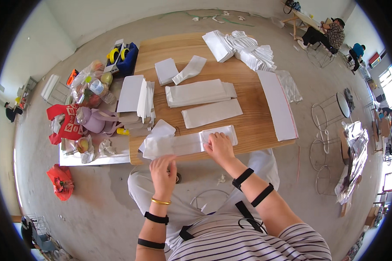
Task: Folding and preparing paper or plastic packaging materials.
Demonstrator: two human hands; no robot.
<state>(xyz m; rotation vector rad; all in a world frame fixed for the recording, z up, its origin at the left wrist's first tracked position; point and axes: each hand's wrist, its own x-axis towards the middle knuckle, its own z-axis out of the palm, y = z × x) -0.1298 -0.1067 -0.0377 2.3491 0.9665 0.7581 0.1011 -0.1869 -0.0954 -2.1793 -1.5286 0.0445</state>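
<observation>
A long white paper sleeve [183,145] lies along the table's near edge, with a small white rectangular piece [229,133] at its right end. My right hand [220,148] has its fingers bent and closed on the sleeve beside that piece. Near the sleeve's lower left edge is my left hand [163,172], fingers loosely bent and thumb apart, with nothing visible in it. Just beyond lie another flat white sleeve [212,114] and a stack of sleeves [196,93]. A white paper piece [162,130] lies partly under the sleeve's left end.
Stacked white cards [130,93] stand at the table's left, bundled white sleeves [244,48] at the far right. A long white board [276,104] lies along the right edge. A blue box [127,58] with yellow tape rolls and a lilac bag [96,119] are left. People sit far off.
</observation>
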